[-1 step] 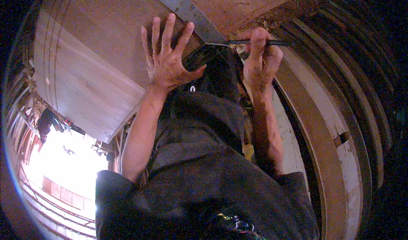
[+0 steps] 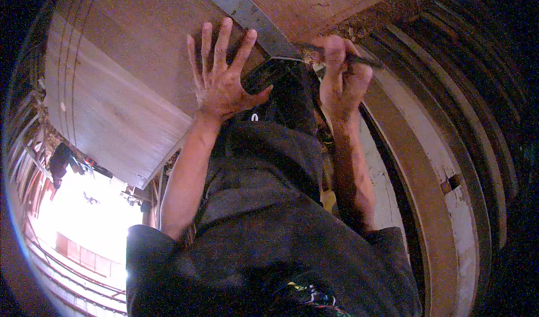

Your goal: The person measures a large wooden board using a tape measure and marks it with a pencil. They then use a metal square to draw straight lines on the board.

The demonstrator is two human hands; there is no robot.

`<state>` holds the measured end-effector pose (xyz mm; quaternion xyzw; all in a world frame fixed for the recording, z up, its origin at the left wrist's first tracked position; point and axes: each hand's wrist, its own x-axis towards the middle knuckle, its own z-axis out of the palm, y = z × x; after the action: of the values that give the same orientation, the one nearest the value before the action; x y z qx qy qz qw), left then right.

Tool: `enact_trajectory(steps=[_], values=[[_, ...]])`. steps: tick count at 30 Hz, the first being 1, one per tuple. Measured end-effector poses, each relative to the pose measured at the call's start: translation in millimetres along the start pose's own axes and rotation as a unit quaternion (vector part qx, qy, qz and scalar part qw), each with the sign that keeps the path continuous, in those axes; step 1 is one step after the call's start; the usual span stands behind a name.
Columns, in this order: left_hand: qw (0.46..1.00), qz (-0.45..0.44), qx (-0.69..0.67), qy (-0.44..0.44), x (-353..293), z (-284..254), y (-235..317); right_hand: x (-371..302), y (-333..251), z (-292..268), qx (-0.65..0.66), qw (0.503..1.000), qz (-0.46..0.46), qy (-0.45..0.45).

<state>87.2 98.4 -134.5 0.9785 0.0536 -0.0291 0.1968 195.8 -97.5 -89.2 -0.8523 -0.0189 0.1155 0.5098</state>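
Observation:
My left hand [image 2: 220,92] lies with its fingers spread over a large brown wooden panel [image 2: 151,64]. It holds nothing. My right hand [image 2: 346,84] is closed around a thin dark rod-like tool [image 2: 369,62], whose exact kind is blurred. The tool lies roughly crosswise in the fist and sticks out past the fingers on the right. Just left of that fist ends a grey flat strip [image 2: 241,14], which runs along the panel's edge. A second reddish-brown wooden surface [image 2: 325,5] lies on the strip's far side.
Long wooden boards [image 2: 426,115] curve along the right side, one with a square notch. Shavings or debris [image 2: 393,11] lie along the far wooden surface's edge. A bright opening [image 2: 95,205] shows at the lower left, with dark objects by it.
The tool in my right hand has tilted, its right end now lower, and the fist has turned slightly. My left hand stays in place.

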Motion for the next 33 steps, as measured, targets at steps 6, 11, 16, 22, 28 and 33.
enact_trajectory(steps=[6, 11, 16, 22, 28, 33], values=[[1.0, -0.004, -0.024, 0.005, 2, -1, 0, 7, 9, 19, -0.001, 0.996, -0.094, 0.004], [1.0, 0.006, -0.022, 0.011, 7, 0, 1, 21, 8, 27, -0.018, 0.99, -0.137, -0.017], [1.0, 0.002, -0.009, 0.015, 5, 2, -2, 26, 0, -9, -0.206, 0.958, -0.175, -0.1], [1.0, 0.011, -0.013, 0.013, 6, 0, -3, 33, -5, 18, -0.047, 0.984, -0.172, -0.029], [0.999, 0.01, -0.021, 0.031, 4, 1, -3, 21, -3, 16, -0.187, 0.968, -0.109, -0.128], [1.0, 0.006, -0.015, 0.024, 6, -3, -2, 17, -18, 9, -0.072, 0.996, -0.041, -0.045]])
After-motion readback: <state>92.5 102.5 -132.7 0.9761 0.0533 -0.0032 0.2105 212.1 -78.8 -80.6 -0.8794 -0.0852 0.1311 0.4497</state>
